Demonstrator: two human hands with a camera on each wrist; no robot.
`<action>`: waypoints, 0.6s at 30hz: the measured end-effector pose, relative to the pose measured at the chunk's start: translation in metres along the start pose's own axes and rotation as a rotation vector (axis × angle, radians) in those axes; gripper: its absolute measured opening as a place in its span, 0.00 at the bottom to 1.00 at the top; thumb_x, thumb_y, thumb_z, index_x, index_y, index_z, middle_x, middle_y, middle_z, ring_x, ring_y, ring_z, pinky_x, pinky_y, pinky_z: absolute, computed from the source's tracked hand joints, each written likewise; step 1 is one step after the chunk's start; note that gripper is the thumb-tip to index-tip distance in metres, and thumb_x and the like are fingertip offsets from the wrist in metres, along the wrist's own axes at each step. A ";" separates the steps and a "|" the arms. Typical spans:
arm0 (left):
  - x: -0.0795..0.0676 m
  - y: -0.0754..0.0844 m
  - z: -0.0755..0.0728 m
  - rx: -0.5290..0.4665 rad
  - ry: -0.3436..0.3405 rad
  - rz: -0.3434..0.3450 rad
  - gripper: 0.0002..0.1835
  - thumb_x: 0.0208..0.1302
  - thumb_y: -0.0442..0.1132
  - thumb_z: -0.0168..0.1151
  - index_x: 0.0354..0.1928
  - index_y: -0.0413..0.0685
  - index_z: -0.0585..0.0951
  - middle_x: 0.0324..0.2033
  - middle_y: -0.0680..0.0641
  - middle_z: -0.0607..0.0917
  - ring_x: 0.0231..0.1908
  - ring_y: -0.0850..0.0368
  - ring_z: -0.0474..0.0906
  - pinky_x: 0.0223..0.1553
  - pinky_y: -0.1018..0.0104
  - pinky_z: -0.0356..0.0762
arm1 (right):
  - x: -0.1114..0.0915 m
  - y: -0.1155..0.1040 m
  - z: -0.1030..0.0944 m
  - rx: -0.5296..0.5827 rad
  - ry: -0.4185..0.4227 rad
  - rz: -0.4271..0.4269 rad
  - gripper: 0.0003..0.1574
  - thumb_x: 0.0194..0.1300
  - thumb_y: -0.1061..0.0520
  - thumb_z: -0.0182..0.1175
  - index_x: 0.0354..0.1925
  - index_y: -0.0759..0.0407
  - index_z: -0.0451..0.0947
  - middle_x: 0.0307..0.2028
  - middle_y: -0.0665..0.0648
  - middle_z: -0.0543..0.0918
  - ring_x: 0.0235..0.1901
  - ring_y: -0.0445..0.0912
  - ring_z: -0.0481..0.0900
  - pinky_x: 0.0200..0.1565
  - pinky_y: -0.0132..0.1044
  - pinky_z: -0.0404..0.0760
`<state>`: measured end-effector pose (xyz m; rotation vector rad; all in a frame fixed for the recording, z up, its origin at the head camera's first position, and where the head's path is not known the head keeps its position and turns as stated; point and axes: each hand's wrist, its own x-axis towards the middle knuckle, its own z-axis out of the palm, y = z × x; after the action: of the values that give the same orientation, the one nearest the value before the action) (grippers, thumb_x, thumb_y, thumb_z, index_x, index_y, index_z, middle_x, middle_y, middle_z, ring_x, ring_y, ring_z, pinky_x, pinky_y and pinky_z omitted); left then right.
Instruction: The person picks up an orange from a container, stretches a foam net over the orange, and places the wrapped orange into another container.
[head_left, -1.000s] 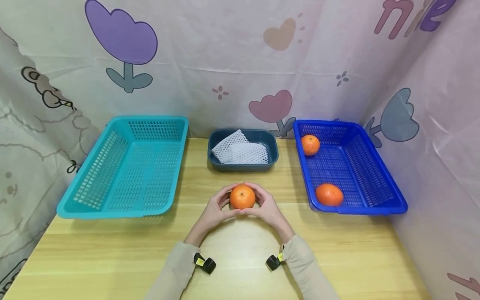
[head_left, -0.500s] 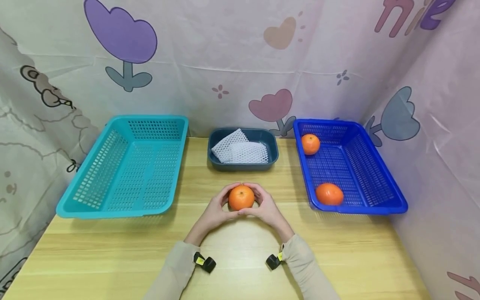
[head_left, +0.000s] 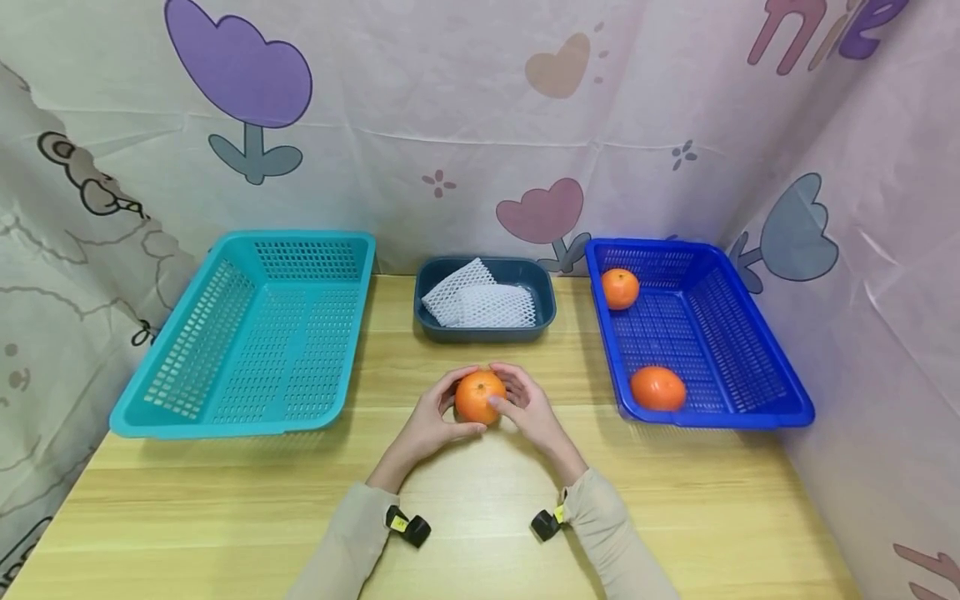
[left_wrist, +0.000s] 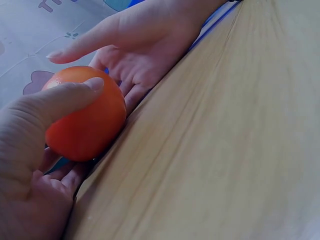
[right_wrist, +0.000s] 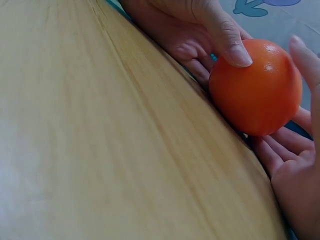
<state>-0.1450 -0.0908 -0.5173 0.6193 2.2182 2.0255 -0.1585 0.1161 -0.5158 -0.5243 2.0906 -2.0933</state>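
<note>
Orange [head_left: 477, 396] snug in the left hand [head_left: 430, 422], right hand [head_left: 536, 412] (thumb apart) loose beside it.

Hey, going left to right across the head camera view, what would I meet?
Turquoise basket, left hand, held orange, right hand, blue basket. The dark tub is left out, as it lines up beyond the held orange.
</note>
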 end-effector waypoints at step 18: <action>-0.003 0.026 0.001 -0.018 -0.014 -0.004 0.45 0.44 0.22 0.77 0.68 0.35 0.68 0.67 0.36 0.70 0.64 0.48 0.69 0.64 0.55 0.69 | 0.092 -0.077 -0.017 -0.501 0.249 -0.117 0.22 0.65 0.62 0.65 0.56 0.64 0.77 0.53 0.62 0.80 0.51 0.56 0.78 0.53 0.48 0.78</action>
<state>-0.1361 -0.0895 -0.4927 0.6249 2.1892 2.0310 -0.2386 0.1037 -0.4254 -0.4672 2.8136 -1.7521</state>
